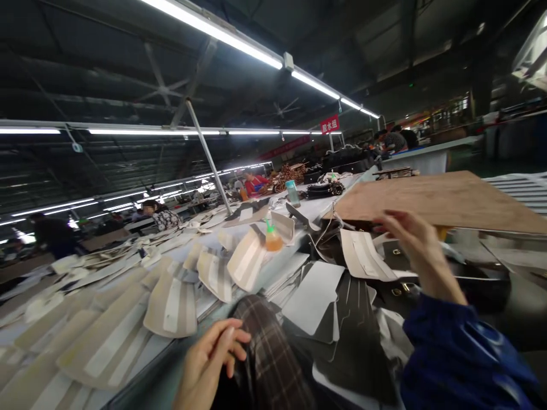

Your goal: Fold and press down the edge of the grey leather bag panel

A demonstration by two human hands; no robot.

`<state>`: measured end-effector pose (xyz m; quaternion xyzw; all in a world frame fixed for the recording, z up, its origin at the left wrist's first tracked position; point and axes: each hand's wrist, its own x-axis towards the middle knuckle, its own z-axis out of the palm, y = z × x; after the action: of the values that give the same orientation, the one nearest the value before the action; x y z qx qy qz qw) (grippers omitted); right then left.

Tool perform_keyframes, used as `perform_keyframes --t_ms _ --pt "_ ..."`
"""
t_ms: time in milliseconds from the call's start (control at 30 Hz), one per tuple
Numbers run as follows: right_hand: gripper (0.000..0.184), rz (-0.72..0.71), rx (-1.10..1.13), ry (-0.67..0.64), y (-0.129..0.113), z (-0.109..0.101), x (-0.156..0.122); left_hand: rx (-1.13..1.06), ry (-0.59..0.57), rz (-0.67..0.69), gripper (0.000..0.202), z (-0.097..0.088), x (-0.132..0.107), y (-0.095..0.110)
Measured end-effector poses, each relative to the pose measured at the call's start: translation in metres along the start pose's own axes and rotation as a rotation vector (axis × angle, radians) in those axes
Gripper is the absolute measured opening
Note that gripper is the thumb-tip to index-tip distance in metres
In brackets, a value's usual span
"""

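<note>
My left hand (209, 361) is low in the view beside my knee in plaid cloth (273, 353). Its fingers curl loosely, apart from one another, and nothing shows in them. On the right, my right hand (412, 245) hovers with bent fingers above dark bag-like pieces with metal fittings (401, 289). Nearest to it is a curved beige panel (352, 256) with a white strip; I see no grip on it. More beige panels (171, 302) with pale strips lie in a row along the table on the left.
A bottle of amber liquid with a green nozzle (273, 238) stands among the panels, with a teal-capped bottle (293, 193) behind. Dark and grey sheets (314, 296) are stacked between my hands. A brown board (444, 196) lies at right. Co-workers sit farther back.
</note>
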<state>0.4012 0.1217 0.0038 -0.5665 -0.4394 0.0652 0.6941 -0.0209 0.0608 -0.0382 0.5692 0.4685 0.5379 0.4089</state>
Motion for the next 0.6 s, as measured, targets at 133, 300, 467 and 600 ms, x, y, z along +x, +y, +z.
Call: perform_keyframes --t_ms 133,300,467,600 --pt "0.024 0.031 -0.353 -0.409 0.037 0.092 -0.028 -0.011 -0.164 -0.009 0.045 0.017 -0.006 -0.015" --pt "0.033 0.007 -0.792 -0.582 0.074 0.137 -0.064 -0.034 -0.208 -0.024 0.050 0.016 -0.007 -0.023" --pt "0.036 -0.082 -1.030 -0.634 0.082 0.135 -0.061 -0.063 -0.250 -0.056 0.043 0.016 -0.007 -0.025" --pt "0.033 -0.104 -1.043 -0.663 0.077 0.139 -0.062 -0.093 -0.263 -0.089 0.040 0.022 -0.008 -0.031"
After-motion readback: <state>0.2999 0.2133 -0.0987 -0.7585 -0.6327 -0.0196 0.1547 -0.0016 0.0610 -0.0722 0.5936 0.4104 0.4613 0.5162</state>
